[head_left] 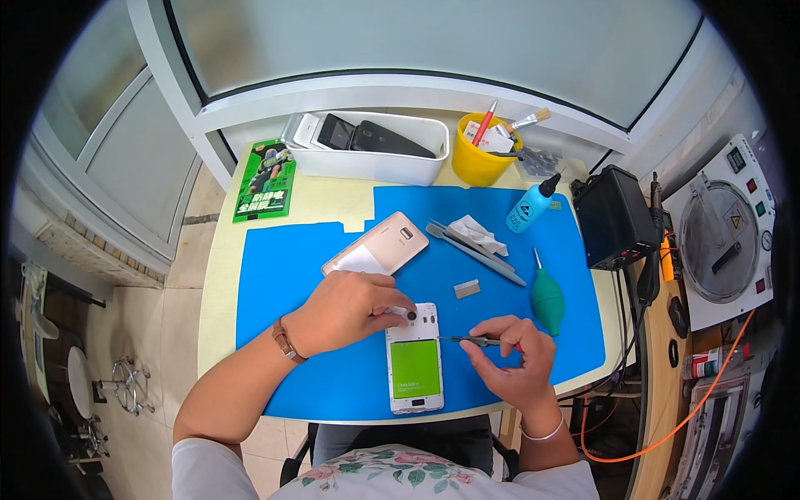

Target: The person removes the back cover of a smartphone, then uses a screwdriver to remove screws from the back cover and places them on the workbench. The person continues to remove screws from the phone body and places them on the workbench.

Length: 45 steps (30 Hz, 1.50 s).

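An opened white phone (pixel 415 367) lies on the blue mat (pixel 283 258), its green battery showing. My left hand (pixel 350 312) is closed at the phone's upper left, fingertips on something small and pale that I cannot make out clearly. My right hand (pixel 512 367) grips a thin dark tool (pixel 475 340), apparently a screwdriver, its tip at the phone's upper right edge. Beyond my left hand lies a rose-gold back cover (pixel 392 237) with a white paper on it. A small pale block (pixel 467 288) sits above the phone.
Tweezers and brush (pixel 475 250), white tissue (pixel 483 229), blue bottle (pixel 525 208) and green blower (pixel 547 300) lie around. Behind stand a bin of phones (pixel 367 171), yellow cup (pixel 483 167) and green packet (pixel 267 179). A black unit (pixel 608 217), cables and machine (pixel 717 242) occupy the right.
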Each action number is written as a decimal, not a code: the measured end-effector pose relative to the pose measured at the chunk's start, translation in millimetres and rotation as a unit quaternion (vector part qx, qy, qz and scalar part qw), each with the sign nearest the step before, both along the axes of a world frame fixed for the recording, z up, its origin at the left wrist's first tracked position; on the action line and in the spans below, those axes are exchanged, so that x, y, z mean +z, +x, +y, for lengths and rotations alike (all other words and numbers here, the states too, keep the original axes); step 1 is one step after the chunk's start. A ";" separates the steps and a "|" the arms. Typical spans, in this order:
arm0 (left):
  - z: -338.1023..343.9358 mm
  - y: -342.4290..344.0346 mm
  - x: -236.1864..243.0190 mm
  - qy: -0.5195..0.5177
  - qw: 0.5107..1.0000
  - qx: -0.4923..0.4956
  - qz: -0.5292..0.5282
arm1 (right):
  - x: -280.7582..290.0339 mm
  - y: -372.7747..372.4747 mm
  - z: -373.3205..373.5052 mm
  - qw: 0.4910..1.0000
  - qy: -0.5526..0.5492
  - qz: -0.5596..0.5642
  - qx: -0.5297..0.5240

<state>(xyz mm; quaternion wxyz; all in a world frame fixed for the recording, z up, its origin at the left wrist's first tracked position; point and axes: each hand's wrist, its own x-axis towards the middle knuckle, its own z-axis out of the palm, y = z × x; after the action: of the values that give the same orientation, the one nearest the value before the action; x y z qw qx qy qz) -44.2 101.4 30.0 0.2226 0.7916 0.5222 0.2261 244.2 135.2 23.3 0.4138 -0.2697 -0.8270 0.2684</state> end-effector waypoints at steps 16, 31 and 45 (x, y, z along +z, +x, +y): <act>0.5 0.5 -3.1 0.012 1.000 0.001 -0.023 | 23.3 -9.1 8.4 0.992 0.031 -0.109 0.062; -1.6 -4.9 4.6 -0.022 1.000 -0.005 -0.008 | 26.4 -18.4 4.0 0.993 0.028 -0.113 -0.001; -0.9 -7.7 0.6 -0.041 0.999 -0.011 -0.030 | 46.6 -25.1 1.7 0.975 0.023 -0.219 0.002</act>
<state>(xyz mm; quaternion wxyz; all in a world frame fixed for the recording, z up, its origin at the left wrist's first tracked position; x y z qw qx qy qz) -51.9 100.5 30.6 0.2725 0.7803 0.5158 0.2256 219.1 136.9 69.9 0.2281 -0.3105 -0.9040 0.1851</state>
